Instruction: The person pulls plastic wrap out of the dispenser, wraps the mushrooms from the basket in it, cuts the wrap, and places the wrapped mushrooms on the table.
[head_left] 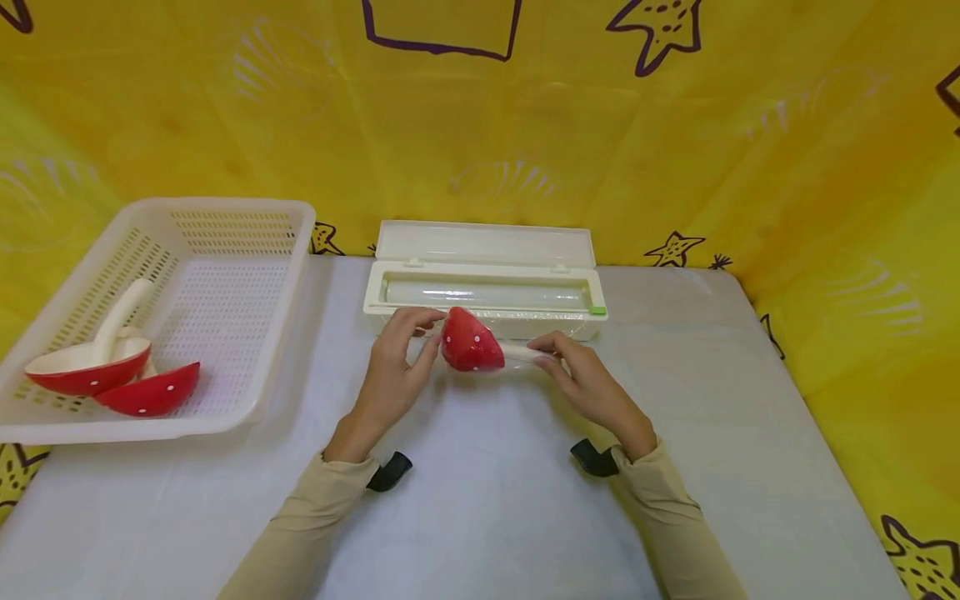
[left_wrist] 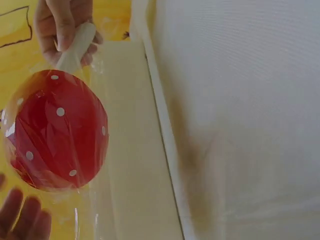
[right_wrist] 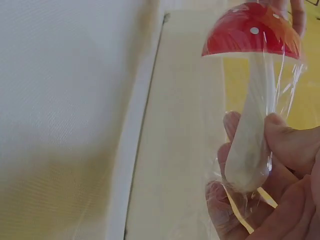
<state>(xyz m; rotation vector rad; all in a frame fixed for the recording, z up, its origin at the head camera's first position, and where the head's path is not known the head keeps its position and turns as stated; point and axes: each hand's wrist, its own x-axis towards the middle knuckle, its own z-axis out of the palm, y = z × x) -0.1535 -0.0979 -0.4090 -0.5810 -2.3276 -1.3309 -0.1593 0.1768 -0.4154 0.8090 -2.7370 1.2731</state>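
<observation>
A red ladle (head_left: 472,342) with white dots and a white handle (right_wrist: 250,135) is held up over the table's middle, wrapped in clear plastic film (right_wrist: 287,90). My right hand (head_left: 581,379) grips the handle between thumb and fingers, through the film. At the bowl end is my left hand (head_left: 397,367), its fingertips right at the bowl's edge and the film. Only some fingers (left_wrist: 25,215) of that hand show in the left wrist view, below the bowl. Just behind the ladle stands a long white film dispenser box (head_left: 487,317), its lid (head_left: 483,243) raised and a film roll (head_left: 483,293) inside.
A white perforated basket (head_left: 281,333) stands at the left, with two more red dotted ladles (head_left: 90,375) (head_left: 153,392) in it. A green slider (head_left: 597,311) sits at the dispenser's right end. Yellow patterned cloth (head_left: 480,125) hangs behind the white tabletop (head_left: 480,500).
</observation>
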